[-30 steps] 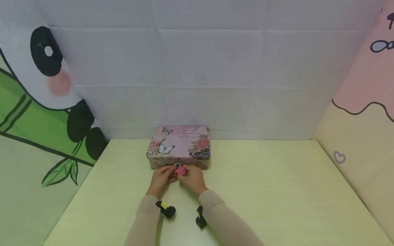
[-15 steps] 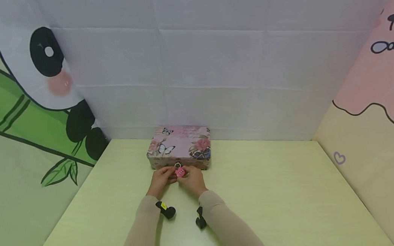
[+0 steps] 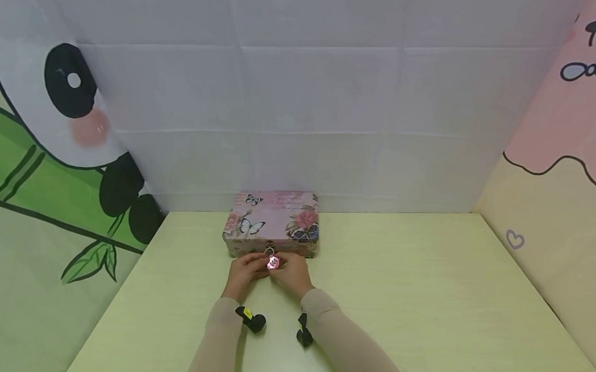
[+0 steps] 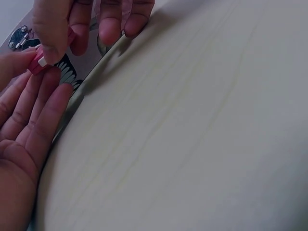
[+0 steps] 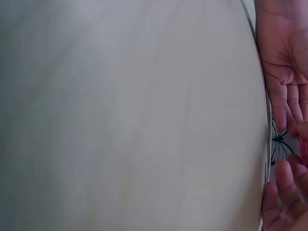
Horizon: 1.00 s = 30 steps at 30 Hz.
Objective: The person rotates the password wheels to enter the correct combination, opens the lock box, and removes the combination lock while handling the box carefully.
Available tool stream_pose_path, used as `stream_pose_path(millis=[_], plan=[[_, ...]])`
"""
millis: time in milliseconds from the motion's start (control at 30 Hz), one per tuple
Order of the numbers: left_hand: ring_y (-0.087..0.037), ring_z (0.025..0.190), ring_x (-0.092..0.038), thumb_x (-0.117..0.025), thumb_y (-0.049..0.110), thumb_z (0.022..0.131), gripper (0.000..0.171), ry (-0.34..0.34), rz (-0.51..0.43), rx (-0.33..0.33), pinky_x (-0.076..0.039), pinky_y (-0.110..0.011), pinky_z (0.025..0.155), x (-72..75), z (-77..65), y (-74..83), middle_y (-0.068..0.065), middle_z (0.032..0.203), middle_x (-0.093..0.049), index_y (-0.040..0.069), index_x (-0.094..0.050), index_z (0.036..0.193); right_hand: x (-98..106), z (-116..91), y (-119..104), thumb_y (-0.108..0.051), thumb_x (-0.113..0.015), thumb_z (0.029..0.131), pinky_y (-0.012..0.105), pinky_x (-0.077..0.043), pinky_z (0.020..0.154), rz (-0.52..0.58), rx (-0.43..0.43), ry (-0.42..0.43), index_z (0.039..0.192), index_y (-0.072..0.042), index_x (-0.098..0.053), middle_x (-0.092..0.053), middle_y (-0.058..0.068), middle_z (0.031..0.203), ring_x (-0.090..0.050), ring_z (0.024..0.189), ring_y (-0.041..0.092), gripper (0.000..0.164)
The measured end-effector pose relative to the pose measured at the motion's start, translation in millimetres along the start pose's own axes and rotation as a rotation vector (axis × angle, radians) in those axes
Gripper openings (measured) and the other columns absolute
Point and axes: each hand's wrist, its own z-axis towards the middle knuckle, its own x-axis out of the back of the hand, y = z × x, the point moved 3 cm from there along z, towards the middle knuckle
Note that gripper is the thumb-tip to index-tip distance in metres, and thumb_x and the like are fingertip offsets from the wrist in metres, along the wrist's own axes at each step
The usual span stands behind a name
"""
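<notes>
A pink padlock (image 3: 273,262) with a silver shackle is at the front clasp of a pink floral, butterfly-printed box (image 3: 274,210), whose lid is down. My left hand (image 3: 245,273) pinches the padlock from the left, with its thumb on the pink body and its other fingers extended beneath. From the right, my right hand (image 3: 292,273) grips the same padlock (image 4: 38,62) between thumb and fingers. In the right wrist view only a sliver of the padlock (image 5: 304,150) shows between the hands. Whether the shackle is locked, I cannot tell.
The box stands on a pale wooden table (image 3: 412,293), near its back edge. A white cloth wall (image 3: 313,94) rises right behind it. Printed side panels bound the table, with a panda on the left and a pink figure on the right.
The padlock's face has tipped and now catches bright light, and its body sits slightly lower. Both hands keep hold of it with only small finger shifts. The box stays in place.
</notes>
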Motion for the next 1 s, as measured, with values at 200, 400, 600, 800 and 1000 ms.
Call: stream_pose_path(millis=[200, 400, 600, 800, 1000], plan=[[-0.015, 0.078, -0.07, -0.064, -0.004, 0.094, 0.026, 0.012, -0.006, 0.005, -0.06, -0.034, 0.076, -1.4, -0.1, -0.5, -0.01, 0.101, -0.069, -0.017, -0.062, 0.117, 4, 1, 0, -0.003, -0.08, 0.073, 0.021, -0.048, 0.056, 0.082, -0.075, -0.033, 0.105, 0.002, -0.075, -0.071, 0.006, 0.077, -0.057, 0.062, 0.005, 0.033], [-0.014, 0.078, -0.07, -0.062, -0.006, 0.094, 0.026, 0.002, -0.002, -0.022, -0.06, -0.035, 0.077, -0.5, 0.6, -1.1, -0.012, 0.101, -0.071, -0.019, -0.06, 0.116, 10, 5, 1, -0.014, -0.071, 0.086, 0.023, -0.049, 0.059, 0.133, -0.159, -0.012, 0.103, 0.002, -0.076, -0.073, 0.009, 0.082, -0.058, 0.067, 0.008, 0.024], [-0.016, 0.078, -0.07, -0.062, -0.005, 0.094, 0.026, -0.005, -0.003, -0.027, -0.06, -0.035, 0.077, 0.8, 2.2, -3.3, -0.014, 0.102, -0.071, -0.019, -0.06, 0.117, 10, 13, 6, -0.016, -0.064, 0.096, 0.02, -0.042, 0.05, 0.216, -0.263, -0.056, 0.099, 0.002, -0.076, -0.068, 0.012, 0.066, -0.053, 0.052, 0.008, 0.022], [-0.016, 0.078, -0.07, -0.062, -0.004, 0.095, 0.027, -0.015, 0.009, -0.022, -0.06, -0.035, 0.078, 2.0, 3.7, -4.6, -0.016, 0.105, -0.069, -0.018, -0.06, 0.118, 8, 20, 7, -0.019, -0.064, 0.097, 0.019, -0.039, 0.045, 0.251, -0.345, -0.085, 0.1, 0.001, -0.077, -0.067, 0.007, 0.065, -0.051, 0.049, 0.007, 0.024], [-0.017, 0.08, -0.07, -0.062, -0.004, 0.095, 0.026, -0.01, 0.022, -0.027, -0.06, -0.035, 0.078, 1.1, 2.5, -3.3, -0.019, 0.108, -0.069, -0.017, -0.061, 0.117, 5, 21, 2, -0.017, -0.066, 0.094, 0.019, -0.04, 0.043, 0.277, -0.367, -0.053, 0.098, 0.003, -0.077, -0.069, 0.013, 0.069, -0.048, 0.047, 0.007, 0.022]])
